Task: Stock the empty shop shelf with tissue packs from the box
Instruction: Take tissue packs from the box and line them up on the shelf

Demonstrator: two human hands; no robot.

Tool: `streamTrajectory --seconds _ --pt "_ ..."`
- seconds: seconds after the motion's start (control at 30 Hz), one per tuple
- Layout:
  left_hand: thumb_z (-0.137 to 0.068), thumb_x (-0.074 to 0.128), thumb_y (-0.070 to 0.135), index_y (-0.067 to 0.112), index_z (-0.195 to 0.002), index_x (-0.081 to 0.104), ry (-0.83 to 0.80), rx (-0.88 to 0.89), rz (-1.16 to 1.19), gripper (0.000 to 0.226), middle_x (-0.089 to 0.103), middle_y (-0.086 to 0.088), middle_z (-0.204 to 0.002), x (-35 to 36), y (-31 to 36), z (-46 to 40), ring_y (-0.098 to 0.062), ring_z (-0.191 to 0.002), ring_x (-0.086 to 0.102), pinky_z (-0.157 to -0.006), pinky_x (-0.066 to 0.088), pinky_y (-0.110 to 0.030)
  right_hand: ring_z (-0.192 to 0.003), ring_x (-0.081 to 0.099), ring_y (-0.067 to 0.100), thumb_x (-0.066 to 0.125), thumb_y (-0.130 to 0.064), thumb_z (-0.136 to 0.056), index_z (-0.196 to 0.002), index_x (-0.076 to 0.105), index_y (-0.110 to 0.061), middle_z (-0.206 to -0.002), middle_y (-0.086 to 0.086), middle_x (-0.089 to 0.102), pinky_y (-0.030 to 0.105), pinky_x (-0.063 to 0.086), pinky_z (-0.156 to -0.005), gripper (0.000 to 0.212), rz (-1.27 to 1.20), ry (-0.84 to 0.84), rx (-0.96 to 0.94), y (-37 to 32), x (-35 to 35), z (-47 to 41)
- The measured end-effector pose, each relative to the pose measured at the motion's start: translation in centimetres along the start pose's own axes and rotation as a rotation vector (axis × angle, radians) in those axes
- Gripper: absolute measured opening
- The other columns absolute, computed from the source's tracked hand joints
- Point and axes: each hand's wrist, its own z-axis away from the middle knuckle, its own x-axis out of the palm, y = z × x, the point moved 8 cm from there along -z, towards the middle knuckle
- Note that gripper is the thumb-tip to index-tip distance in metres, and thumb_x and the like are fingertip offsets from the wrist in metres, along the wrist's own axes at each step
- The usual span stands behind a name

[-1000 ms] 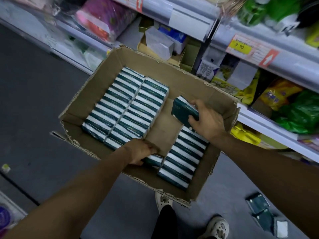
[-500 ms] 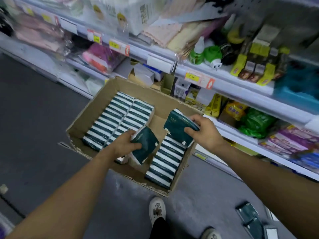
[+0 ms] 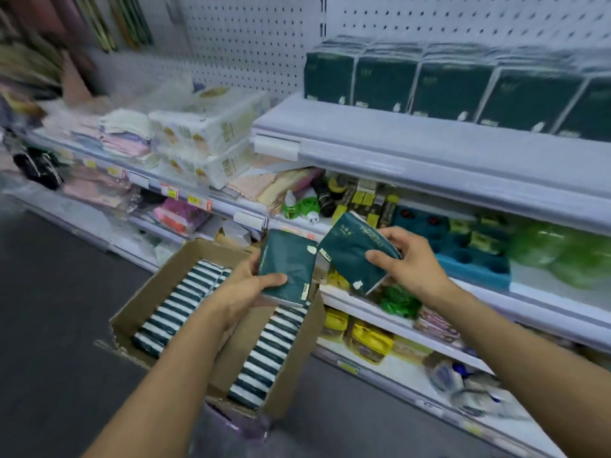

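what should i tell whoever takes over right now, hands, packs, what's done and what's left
Left hand: grips one green tissue pack.
Right hand: grips a second pack, tilted.
Both packs are held up above the cardboard box, not yet shelved.
Done: a row of packs stands on the top shelf, with bare space at its left.
Left: place these two, then empty the rows in the box.

The box (image 3: pixel 158 289) sits on the floor (image 3: pixel 49 309) before the shelves, packs in rows (image 3: pixel 185 299) inside it. Above it, the left hand (image 3: pixel 244 292) holds one pack (image 3: pixel 287 269), the right hand (image 3: pixel 406 262) another (image 3: pixel 353 252) just beside. More packs (image 3: pixel 446 84) stand along the top shelf (image 3: pixel 413 150), behind and right.
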Motion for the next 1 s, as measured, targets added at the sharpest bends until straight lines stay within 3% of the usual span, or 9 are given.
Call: streamTrajectory --seconds 0.17,0.27,0.37,0.47,0.57,0.67,0.83,0.93,1.0 --pt "-0.086 0.07 0.01 0.022 -0.126 0.054 0.01 0.197 -0.147 0.045 0.072 -0.005 -0.111 7.2 7.1 0.5 -0.022 -0.088 0.072 -0.067 0.058 -0.035 -0.067 0.064 0.005 0.068 -0.006 -0.088 -0.098 0.063 -0.015 -0.087 0.003 0.067 0.022 0.049 -0.049 0.014 0.018 0.064 -0.067 -3.4 -9.5 1.7" --pt "-0.082 0.077 0.022 0.022 -0.127 0.053 0.048 0.332 -0.205 0.051 0.068 -0.003 -0.115 11.0 11.4 0.8 -0.021 -0.094 0.07 -0.076 0.059 -0.04 -0.075 0.067 0.009 0.067 -0.007 -0.088 -0.103 0.06 -0.009 -0.091 0.005 0.067 0.022 0.053 -0.051 0.016 0.025 0.134 -0.09 -4.8 -14.6 2.5" --pt "-0.081 0.079 0.024 0.02 -0.127 0.05 0.057 0.392 -0.12 0.055 0.064 -0.003 -0.12 14.8 14.4 1.0 -0.022 -0.1 0.069 -0.072 0.058 -0.035 -0.076 0.068 0.011 0.068 -0.01 -0.088 -0.113 0.055 -0.014 -0.093 0.006 0.066 0.022 0.052 -0.051 0.028 0.023 0.23 -0.121 -6.3 -19.2 3.3" --pt "-0.08 0.079 0.027 0.022 -0.128 0.05 0.006 0.393 -0.049 0.056 0.066 -0.001 -0.117 18.6 16.6 0.6 -0.021 -0.098 0.07 -0.071 0.057 -0.034 -0.074 0.066 0.016 0.068 -0.01 -0.088 -0.12 0.053 -0.019 -0.088 0.009 0.064 0.021 0.051 -0.05 0.037 0.032 0.328 -0.169 -7.6 -23.8 4.1" --pt "-0.08 0.079 0.026 0.025 -0.122 0.054 -0.06 0.435 -0.103 0.049 0.069 -0.002 -0.113 22.7 19.2 -0.3 -0.024 -0.095 0.071 -0.082 0.059 -0.041 -0.079 0.064 0.016 0.068 -0.011 -0.088 -0.118 0.056 -0.021 -0.091 0.006 0.065 0.019 0.049 -0.051 0.034 0.115 0.404 -0.219 -8.4 -28.6 4.6" --pt "-0.083 0.077 0.021 0.025 -0.117 0.057 -0.154 0.521 -0.188 0.04 0.071 -0.002 -0.107 27.2 22.1 -1.2 -0.022 -0.092 0.072 -0.074 0.059 -0.035 -0.085 0.063 0.012 0.068 -0.014 -0.088 -0.115 0.059 -0.025 -0.099 0.003 0.065 0.022 0.05 -0.058 0.03 0.212 0.505 -0.237 -8.4 -33.7 5.0" --pt "-0.084 0.077 0.023 0.023 -0.122 0.059 -0.305 0.561 -0.212 0.043 0.068 0.002 -0.113 33.7 25.5 -2.6 -0.019 -0.095 0.071 -0.072 0.06 -0.035 -0.094 0.061 0.015 0.068 -0.024 -0.087 -0.116 0.061 -0.035 -0.107 -0.006 0.066 0.041 0.054 -0.082 0.032 0.428 0.675 -0.188 -6.7 -41.0 6.2" --pt "-0.085 0.076 0.021 0.028 -0.112 0.06 -0.39 0.549 -0.23 0.032 0.069 0.002 -0.111 37.3 26.0 -3.4 -0.014 -0.085 0.072 -0.064 0.059 -0.031 -0.097 0.062 0.016 0.07 -0.026 -0.087 -0.112 0.06 -0.042 -0.108 -0.012 0.066 0.045 0.052 -0.088 0.032 0.566 0.614 -0.054 -4.6 -43.7 6.9" --pt "-0.085 0.076 0.02 0.03 -0.11 0.06 -0.437 0.54 -0.244 0.031 0.07 0.002 -0.11 39.5 25.8 -3.8 -0.011 -0.081 0.072 -0.059 0.056 -0.026 -0.097 0.062 0.015 0.07 -0.021 -0.086 -0.113 0.061 -0.04 -0.107 -0.011 0.067 0.039 0.051 -0.088 0.033 0.593 0.578 -0.014 -3.7 -44.6 7.4"
